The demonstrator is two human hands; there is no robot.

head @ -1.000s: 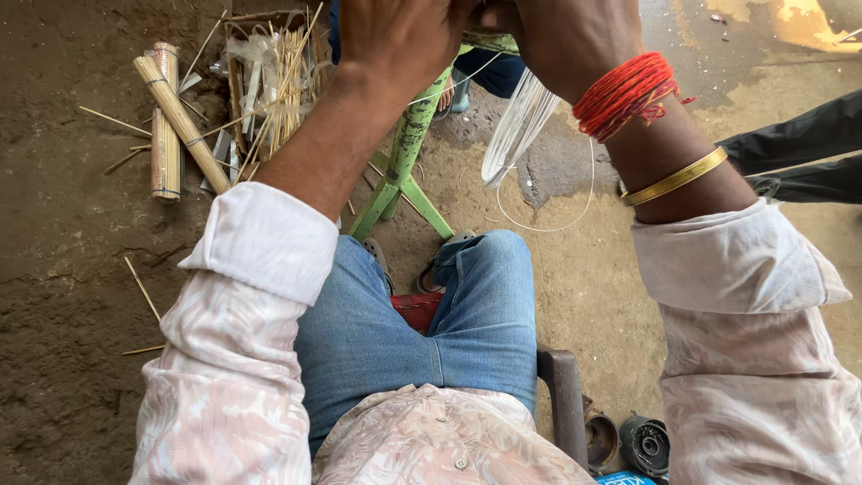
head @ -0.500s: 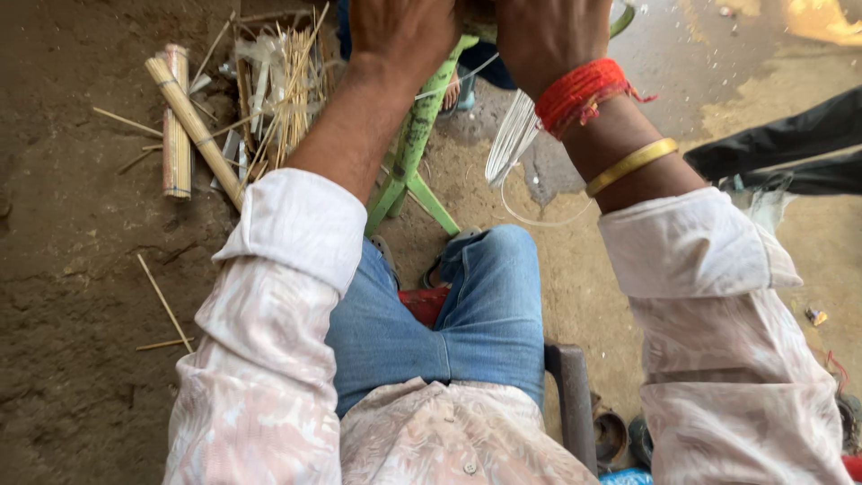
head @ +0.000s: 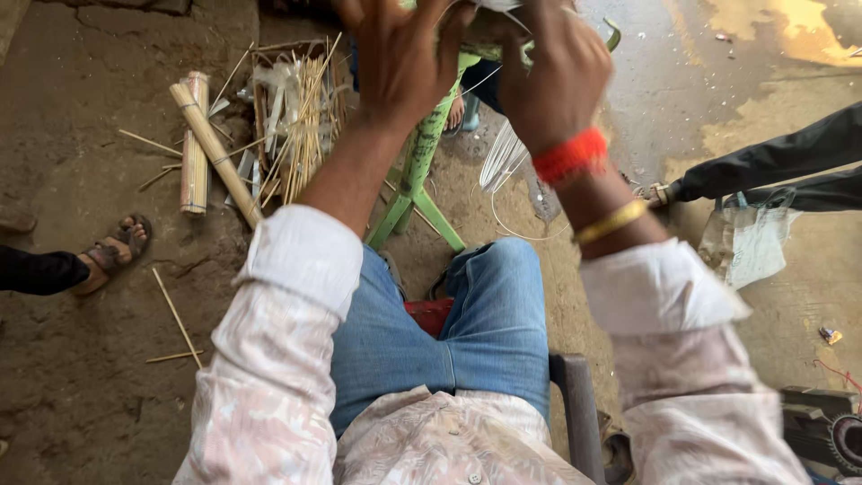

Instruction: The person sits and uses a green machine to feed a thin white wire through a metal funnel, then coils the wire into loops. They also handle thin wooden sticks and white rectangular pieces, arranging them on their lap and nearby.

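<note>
Above the green stool (head: 422,171), both hands (head: 476,63) now sit lower in view.

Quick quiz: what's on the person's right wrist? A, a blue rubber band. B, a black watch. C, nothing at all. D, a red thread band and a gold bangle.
D: the right hand has a red thread band around the wrist and a gold bangle just below it, above the rolled-up sleeve.
</note>
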